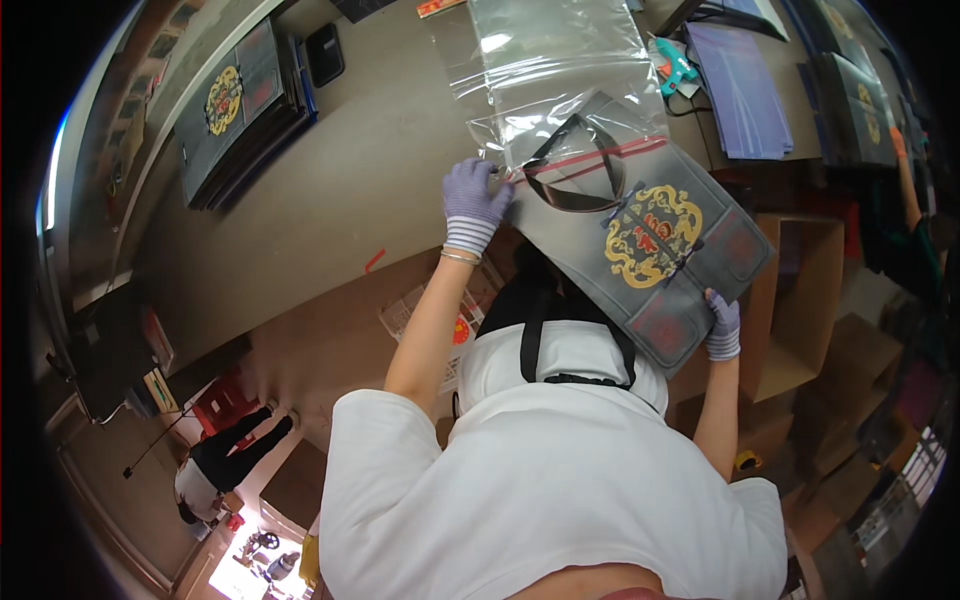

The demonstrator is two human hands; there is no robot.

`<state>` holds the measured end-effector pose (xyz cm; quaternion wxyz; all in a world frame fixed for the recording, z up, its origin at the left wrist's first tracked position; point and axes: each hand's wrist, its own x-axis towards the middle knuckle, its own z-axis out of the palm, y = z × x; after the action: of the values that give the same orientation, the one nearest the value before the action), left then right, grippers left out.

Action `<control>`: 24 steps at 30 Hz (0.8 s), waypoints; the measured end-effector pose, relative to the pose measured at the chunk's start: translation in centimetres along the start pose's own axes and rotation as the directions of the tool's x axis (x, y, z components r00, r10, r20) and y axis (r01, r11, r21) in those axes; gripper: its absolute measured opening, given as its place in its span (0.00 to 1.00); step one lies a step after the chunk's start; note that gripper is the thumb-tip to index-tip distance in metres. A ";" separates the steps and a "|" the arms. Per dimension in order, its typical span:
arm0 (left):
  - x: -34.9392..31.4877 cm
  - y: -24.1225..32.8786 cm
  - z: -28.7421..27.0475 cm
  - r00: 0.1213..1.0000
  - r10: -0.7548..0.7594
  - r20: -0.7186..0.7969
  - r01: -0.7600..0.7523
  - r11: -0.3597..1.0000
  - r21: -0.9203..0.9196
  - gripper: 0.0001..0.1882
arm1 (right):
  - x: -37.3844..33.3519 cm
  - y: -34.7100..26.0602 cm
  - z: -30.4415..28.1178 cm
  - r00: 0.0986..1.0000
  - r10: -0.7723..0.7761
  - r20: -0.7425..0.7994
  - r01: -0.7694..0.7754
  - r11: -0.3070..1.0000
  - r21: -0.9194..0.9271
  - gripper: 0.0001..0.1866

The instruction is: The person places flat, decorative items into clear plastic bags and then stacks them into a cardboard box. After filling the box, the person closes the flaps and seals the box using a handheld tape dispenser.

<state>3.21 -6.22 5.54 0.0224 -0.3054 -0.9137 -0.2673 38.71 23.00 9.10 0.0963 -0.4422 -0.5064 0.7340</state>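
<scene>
A flat dark grey gift bag [585, 245] with a gold and red emblem lies tilted in front of me. Its handle end, with a loop of dark ribbon [572, 204], sits inside the mouth of a clear plastic zip bag [570, 75]. A red zip strip crosses the gift bag just below the ribbon. My left hand [474, 203], in a lilac knit glove, is closed on the left corner of the plastic bag's mouth. With my gloved right hand [722, 326], I grip the gift bag's lower right edge, thumb on top.
Stacked dark gift bags [235, 120] lie at the table's far left beside a black phone [325, 54]. A teal glue gun [676, 66] and purple flat sheets [740, 95] are at the far right. An open cardboard box [800, 300] stands right of me. Another person [215, 470] is at lower left.
</scene>
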 end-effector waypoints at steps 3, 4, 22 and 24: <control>0.6 2.5 -0.1 0.991 -0.108 0.085 0.094 0.984 0.153 0.28 | 0.1 -0.2 -0.4 1.000 0.014 0.008 -0.013 0.999 -0.034 0.25; 0.9 2.7 0.3 0.994 -0.090 0.054 0.079 0.980 0.181 0.26 | 0.2 -0.2 -0.4 1.000 0.023 0.019 -0.022 0.999 -0.045 0.26; 0.7 2.4 -0.5 0.997 0.079 0.011 -0.079 0.995 0.059 0.31 | -0.7 0.3 0.2 0.999 0.027 -0.020 -0.027 1.000 0.006 0.24; 0.6 2.9 0.8 1.000 0.004 0.016 -0.006 0.994 0.107 0.36 | -0.9 0.2 0.9 0.999 -0.020 -0.027 0.021 0.999 0.028 0.22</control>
<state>4.48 -3.49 6.37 0.0325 -0.3080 -0.9261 -0.2154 38.62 21.77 9.55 0.1167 -0.4454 -0.4990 0.7341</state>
